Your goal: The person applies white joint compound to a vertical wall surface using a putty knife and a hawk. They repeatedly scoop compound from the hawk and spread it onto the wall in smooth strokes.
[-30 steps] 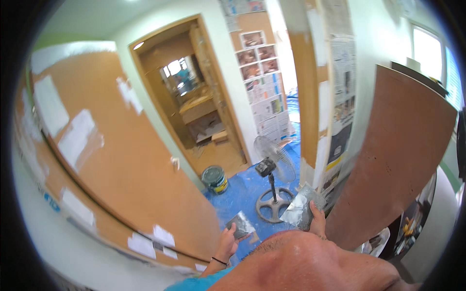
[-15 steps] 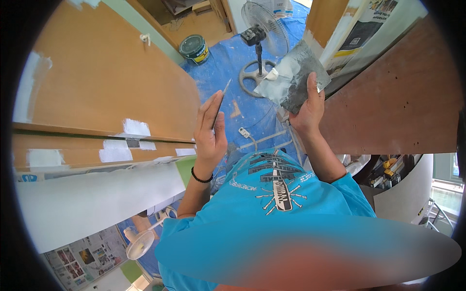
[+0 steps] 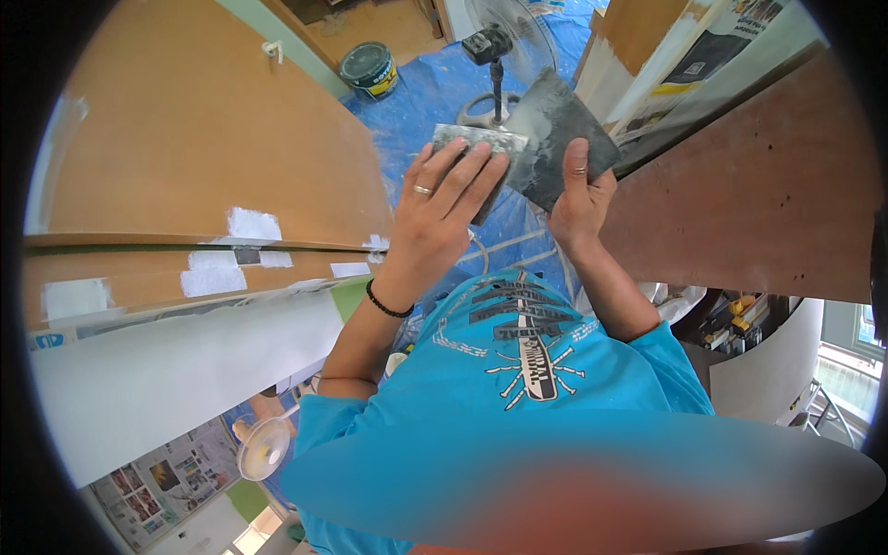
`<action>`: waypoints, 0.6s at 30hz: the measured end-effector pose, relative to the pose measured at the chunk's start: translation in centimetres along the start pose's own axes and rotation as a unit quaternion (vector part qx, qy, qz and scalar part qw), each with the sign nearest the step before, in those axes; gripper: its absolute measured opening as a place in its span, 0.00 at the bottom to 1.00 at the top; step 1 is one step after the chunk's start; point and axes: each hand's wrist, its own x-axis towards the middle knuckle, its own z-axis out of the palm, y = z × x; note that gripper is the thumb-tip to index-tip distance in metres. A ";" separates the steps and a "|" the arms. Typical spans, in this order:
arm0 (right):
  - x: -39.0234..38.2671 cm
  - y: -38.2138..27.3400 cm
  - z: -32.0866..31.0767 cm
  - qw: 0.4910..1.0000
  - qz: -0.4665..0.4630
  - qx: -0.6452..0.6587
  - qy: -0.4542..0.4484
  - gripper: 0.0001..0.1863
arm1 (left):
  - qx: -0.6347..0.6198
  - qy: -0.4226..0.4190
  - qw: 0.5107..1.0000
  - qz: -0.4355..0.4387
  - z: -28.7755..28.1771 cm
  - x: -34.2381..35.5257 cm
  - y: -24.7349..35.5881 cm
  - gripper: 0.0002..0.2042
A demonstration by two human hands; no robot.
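- Left hand [image 3: 442, 194]: back of hand uppermost, fingers nearly straight and a little apart, laid along the small plate [image 3: 497, 139]; has hold of it. Thumb hidden, so its placing cannot be told.
- Right hand [image 3: 581, 199]: partly closed on the large plate [image 3: 562, 116], thumb flat on the upper face; remaining fingers mostly out of sight beneath.
- Small plate: in front of the shirt [image 3: 481, 324], left of the large plate; whitish smears along its far edge.
- Large plate: tilted, dark grey, with a paler smear toward its left side. Its left edge meets or overlaps the small plate in this view; actual contact cannot be told.
- Ring [image 3: 423, 190] on a left finger; dark bracelet [image 3: 388, 301] at the left wrist.
- Fan [image 3: 487, 44]: stands on the blue sheet [image 3: 416, 116] beyond the plates; base partly covered by them in view.
- Bucket [image 3: 368, 72]: dark, lidded, upright, between the door and the fan.
- Door [image 3: 203, 139]: orange-brown, on the left, white handle [image 3: 272, 51] near its far edge; white patches [image 3: 252, 225] near its lower edge.
- Brown panel [image 3: 740, 185]: on the right, leaning, near the right forearm.
- Tools [image 3: 740, 319]: heaped below the brown panel; individual kinds too small to tell.
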 end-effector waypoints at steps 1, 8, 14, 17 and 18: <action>0.1 0.0 0.2 0.999 -0.031 -0.028 0.003 0.23 | -0.004 -0.009 1.000 0.013 0.2 0.0 -0.3 0.30; 3.8 -2.2 -1.1 0.982 -0.085 0.032 0.167 0.21 | -0.555 0.030 0.790 -0.259 2.1 -1.0 -6.6 0.17; 3.7 -1.4 -1.5 0.971 -0.108 -0.096 0.190 0.26 | -0.778 0.105 0.566 -0.250 2.6 5.7 -13.5 0.18; 3.4 0.0 -1.0 0.955 -0.073 0.087 0.273 0.24 | -0.743 0.144 0.648 -0.082 -0.3 14.7 -18.0 0.16; 3.3 0.4 -0.8 0.949 -0.066 0.094 0.295 0.24 | -0.718 0.176 0.673 0.007 -1.9 18.1 -19.4 0.15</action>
